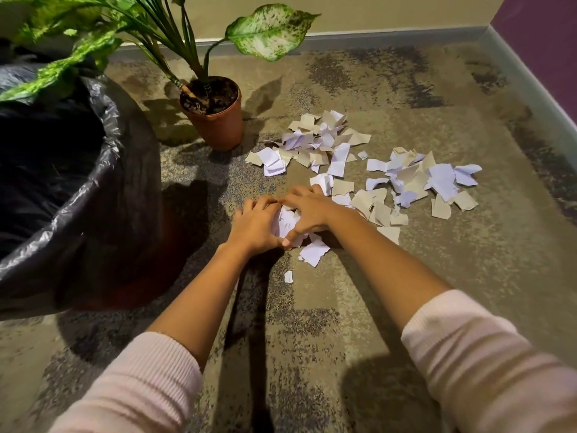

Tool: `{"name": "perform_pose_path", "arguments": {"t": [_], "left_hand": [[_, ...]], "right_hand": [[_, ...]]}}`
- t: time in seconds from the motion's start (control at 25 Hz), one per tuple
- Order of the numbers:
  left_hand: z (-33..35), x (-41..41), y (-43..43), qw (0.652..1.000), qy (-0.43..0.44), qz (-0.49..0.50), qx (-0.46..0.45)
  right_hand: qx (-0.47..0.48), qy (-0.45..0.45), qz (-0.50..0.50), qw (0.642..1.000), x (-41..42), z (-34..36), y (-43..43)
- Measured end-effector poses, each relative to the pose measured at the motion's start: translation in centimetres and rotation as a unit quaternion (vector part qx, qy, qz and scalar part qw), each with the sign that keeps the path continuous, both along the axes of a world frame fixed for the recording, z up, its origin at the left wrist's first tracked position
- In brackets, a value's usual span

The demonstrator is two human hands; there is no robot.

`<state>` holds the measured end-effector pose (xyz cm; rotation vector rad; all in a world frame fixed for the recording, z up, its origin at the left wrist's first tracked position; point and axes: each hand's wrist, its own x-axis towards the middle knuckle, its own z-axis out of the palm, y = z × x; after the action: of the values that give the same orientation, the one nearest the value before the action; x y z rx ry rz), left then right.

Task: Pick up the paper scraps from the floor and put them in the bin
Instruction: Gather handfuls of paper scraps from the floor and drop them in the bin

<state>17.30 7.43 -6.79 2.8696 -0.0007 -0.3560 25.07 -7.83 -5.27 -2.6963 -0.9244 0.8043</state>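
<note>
Left hand (254, 228), right hand (309, 210) round one scrap bunch (285, 225); one bin (134, 189).

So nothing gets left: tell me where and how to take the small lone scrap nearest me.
Pinch the small scrap across its narrow width, coming from above: it lies flat on the carpet, so a side grip likely finds no edge.

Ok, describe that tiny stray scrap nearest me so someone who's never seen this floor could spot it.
Start at the bag-lined bin on the left and move right to the left hand and right hand bunching paper. Just nearer the person than them lies the tiny white scrap, alone on bare carpet, touching no other piece, unlike the heaps beyond.
</note>
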Motion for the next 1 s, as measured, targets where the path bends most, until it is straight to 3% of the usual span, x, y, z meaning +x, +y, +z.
{"name": "perform_pose_path", "arguments": {"t": [0.52, 0.84, 1.0], "left_hand": [[2.2, -6.9, -2.7, 0.994, 0.104, -0.025, 0.017], [2.4, -7.9, -4.2, 0.997, 0.065, 0.026, 0.006], [2.5, -7.9, -4.5, 0.994, 0.058, 0.071, -0.066]], "right_hand": [[-0.038, -0.017, 0.003, 0.999, -7.8, 0.7, -3.1], [-0.013, -0.025, -0.054, 0.998, -10.3, -0.1, -4.0], [0.001, -0.014, -0.086, 0.996, -10.2, -0.2, -3.4]]}}
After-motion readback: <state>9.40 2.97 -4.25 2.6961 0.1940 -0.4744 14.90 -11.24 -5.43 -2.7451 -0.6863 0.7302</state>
